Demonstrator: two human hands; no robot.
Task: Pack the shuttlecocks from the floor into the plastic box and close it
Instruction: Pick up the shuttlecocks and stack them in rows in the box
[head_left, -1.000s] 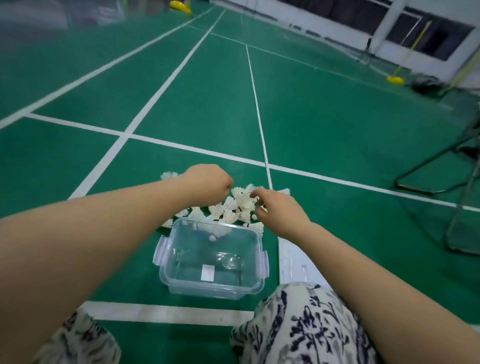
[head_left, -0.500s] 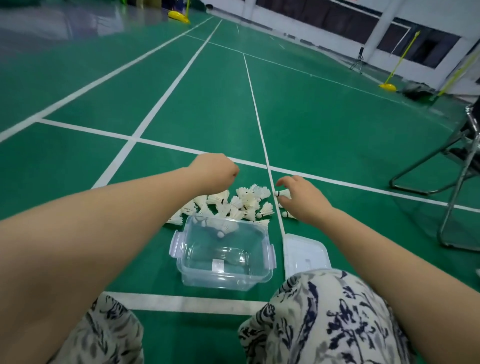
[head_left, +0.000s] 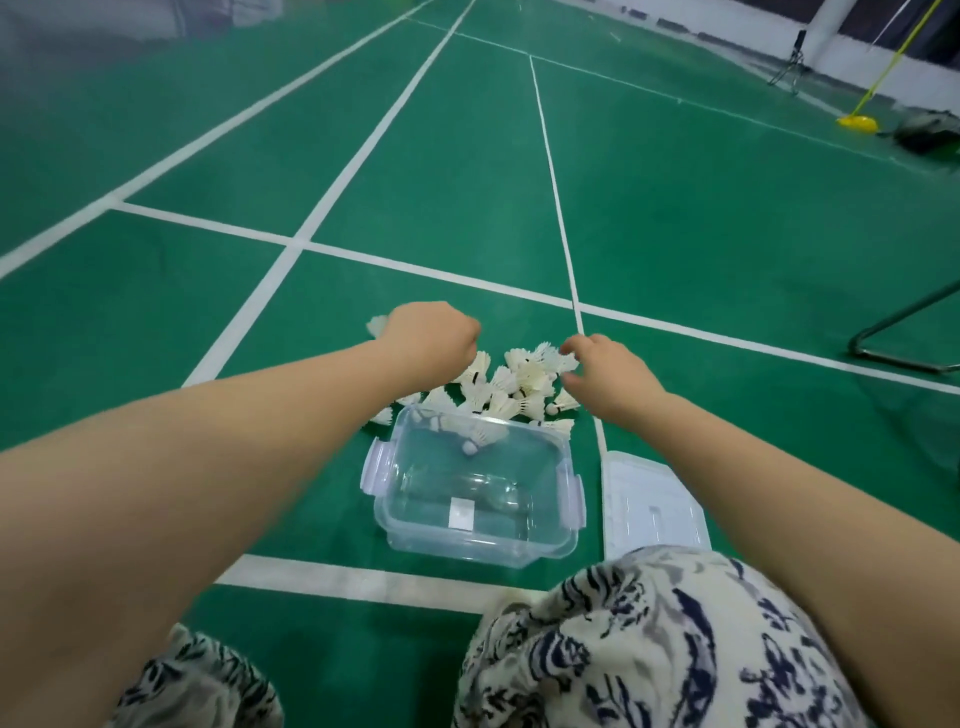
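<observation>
Since the frame half a second back, the right hand (head_left: 610, 376) has come in from the white court line to the right edge of the shuttlecock pile (head_left: 519, 384). The left hand (head_left: 428, 338) has stayed where it was, over the pile's far left. The whole scene has slid a little to the right in my picture.

In the head view, my only one, the shuttlecocks lie heaped on the green floor (head_left: 467, 182) just beyond the far wall of the plastic box (head_left: 574, 499). The box stands open between the two forearms. One shuttlecock (head_left: 475, 441) seems to lie inside it, against that far wall.

The right hand's fingers (head_left: 582, 344) and thumb are parted in a loose claw. The feathers at the pile's right edge sit in the gap between them, touching or nearly touching the fingertips. I see no pinch on any single one.

The left hand shows me only its back, with the fingers curled under. I cannot tell whether they hold anything. A single shuttlecock (head_left: 377, 326) peeks out just past its wrist, and the rest spread out from under its knuckles.

The lid (head_left: 649, 504) lies flat on the floor just to the right of the box, partly under the right forearm. Patterned fabric over the knees (head_left: 649, 639) fills the bottom of the view. A metal chair frame (head_left: 904, 338) stands well off to the right.
</observation>
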